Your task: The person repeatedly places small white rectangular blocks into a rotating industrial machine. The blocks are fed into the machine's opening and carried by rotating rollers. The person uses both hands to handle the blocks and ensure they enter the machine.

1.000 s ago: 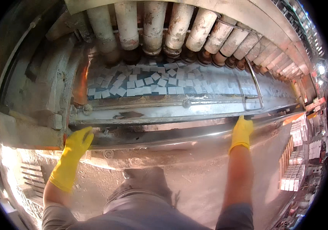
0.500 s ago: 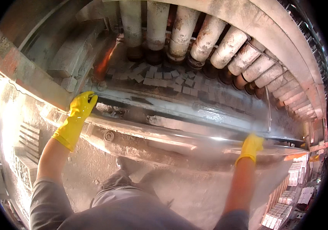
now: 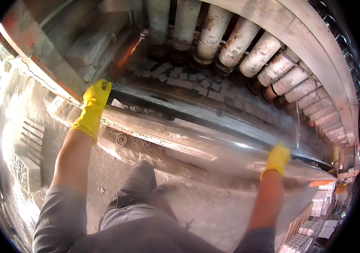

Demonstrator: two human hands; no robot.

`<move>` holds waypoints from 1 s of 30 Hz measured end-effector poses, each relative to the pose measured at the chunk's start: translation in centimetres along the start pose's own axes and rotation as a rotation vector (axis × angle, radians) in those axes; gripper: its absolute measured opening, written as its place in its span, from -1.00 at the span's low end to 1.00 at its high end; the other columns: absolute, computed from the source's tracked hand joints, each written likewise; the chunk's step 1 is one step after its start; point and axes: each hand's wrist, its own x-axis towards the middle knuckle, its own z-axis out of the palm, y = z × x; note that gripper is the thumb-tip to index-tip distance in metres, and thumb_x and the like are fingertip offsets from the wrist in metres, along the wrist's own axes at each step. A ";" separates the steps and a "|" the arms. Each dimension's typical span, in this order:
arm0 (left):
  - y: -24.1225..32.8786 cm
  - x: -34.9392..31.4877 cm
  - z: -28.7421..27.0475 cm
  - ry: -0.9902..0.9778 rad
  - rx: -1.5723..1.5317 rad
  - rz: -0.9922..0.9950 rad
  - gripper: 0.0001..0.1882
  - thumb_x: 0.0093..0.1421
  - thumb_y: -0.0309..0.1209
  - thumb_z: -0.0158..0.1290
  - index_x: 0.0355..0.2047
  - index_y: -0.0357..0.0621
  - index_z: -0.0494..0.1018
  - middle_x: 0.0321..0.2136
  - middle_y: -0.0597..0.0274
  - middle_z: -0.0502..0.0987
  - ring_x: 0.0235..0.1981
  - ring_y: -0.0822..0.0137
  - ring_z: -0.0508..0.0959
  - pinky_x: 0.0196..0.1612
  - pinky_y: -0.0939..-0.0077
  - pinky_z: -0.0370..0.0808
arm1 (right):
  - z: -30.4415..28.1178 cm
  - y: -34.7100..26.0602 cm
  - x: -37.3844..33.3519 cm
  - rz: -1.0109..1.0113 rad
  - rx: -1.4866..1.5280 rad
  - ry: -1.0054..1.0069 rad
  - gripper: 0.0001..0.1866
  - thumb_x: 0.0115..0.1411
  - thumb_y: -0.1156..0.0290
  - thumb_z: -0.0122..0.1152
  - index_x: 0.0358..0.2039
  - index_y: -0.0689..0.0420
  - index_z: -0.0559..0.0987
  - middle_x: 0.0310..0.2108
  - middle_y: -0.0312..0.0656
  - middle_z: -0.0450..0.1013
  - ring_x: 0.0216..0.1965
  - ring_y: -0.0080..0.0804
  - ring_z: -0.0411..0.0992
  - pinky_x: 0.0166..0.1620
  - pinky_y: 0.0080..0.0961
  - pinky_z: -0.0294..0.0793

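A long metal panel point(image 3: 196, 139) runs along the front of a machine, from my left side across to my right. My left hand point(image 3: 97, 95), in a yellow rubber glove, is closed at the panel's left end with its fingers curled. My right hand point(image 3: 278, 157), gloved the same way, is closed over the upper edge farther right, its fingers softened by mist. Behind the panel, past a narrow dark gap, a wet ledge point(image 3: 180, 105) borders a bed of pale square pieces point(image 3: 184, 80).
A row of thick, stained cylinders point(image 3: 213, 33) stands behind the bed under a curved beam point(image 3: 314, 33). A rusty beam point(image 3: 47, 63) rises at left. A pallet point(image 3: 31, 134) and stacked blocks point(image 3: 26, 170) are on the floor at left; more stacks point(image 3: 302, 236) stand at lower right.
The panel has come up toward the ledge, and the gap behind it is narrower. My left hand has risen with it, and the view has shifted slightly.
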 end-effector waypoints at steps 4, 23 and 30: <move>0.7 1.7 0.0 0.001 0.021 -0.016 -0.61 0.25 -0.03 0.13 -0.09 0.01 0.64 -0.17 0.12 0.69 -0.09 0.01 0.66 -0.04 0.17 0.56 | -1.2 -2.3 0.3 0.101 0.136 -0.031 -0.36 0.26 -0.07 0.19 0.06 0.30 0.58 0.05 0.19 0.55 0.07 0.14 0.54 0.09 -0.05 0.52; 4.8 8.3 0.8 0.006 0.000 -0.017 -0.66 0.22 -0.06 0.17 -0.28 -0.07 0.62 -0.30 0.05 0.68 -0.21 -0.06 0.65 -0.14 0.07 0.56 | -0.5 -6.5 4.7 -0.157 -0.173 -0.175 -0.42 0.36 -0.09 0.07 -0.09 0.25 0.66 -0.15 0.05 0.64 -0.13 -0.01 0.62 -0.11 -0.09 0.55; 6.1 10.4 0.2 -0.152 0.050 -0.106 -0.56 0.26 -0.03 0.13 -0.04 -0.08 0.62 -0.12 0.01 0.68 -0.04 -0.03 0.65 0.02 0.15 0.55 | -1.0 -12.2 3.5 -0.144 -0.273 -0.265 -0.46 0.29 -0.01 0.15 -0.06 0.28 0.65 0.00 0.18 0.58 0.03 0.14 0.56 0.12 -0.05 0.47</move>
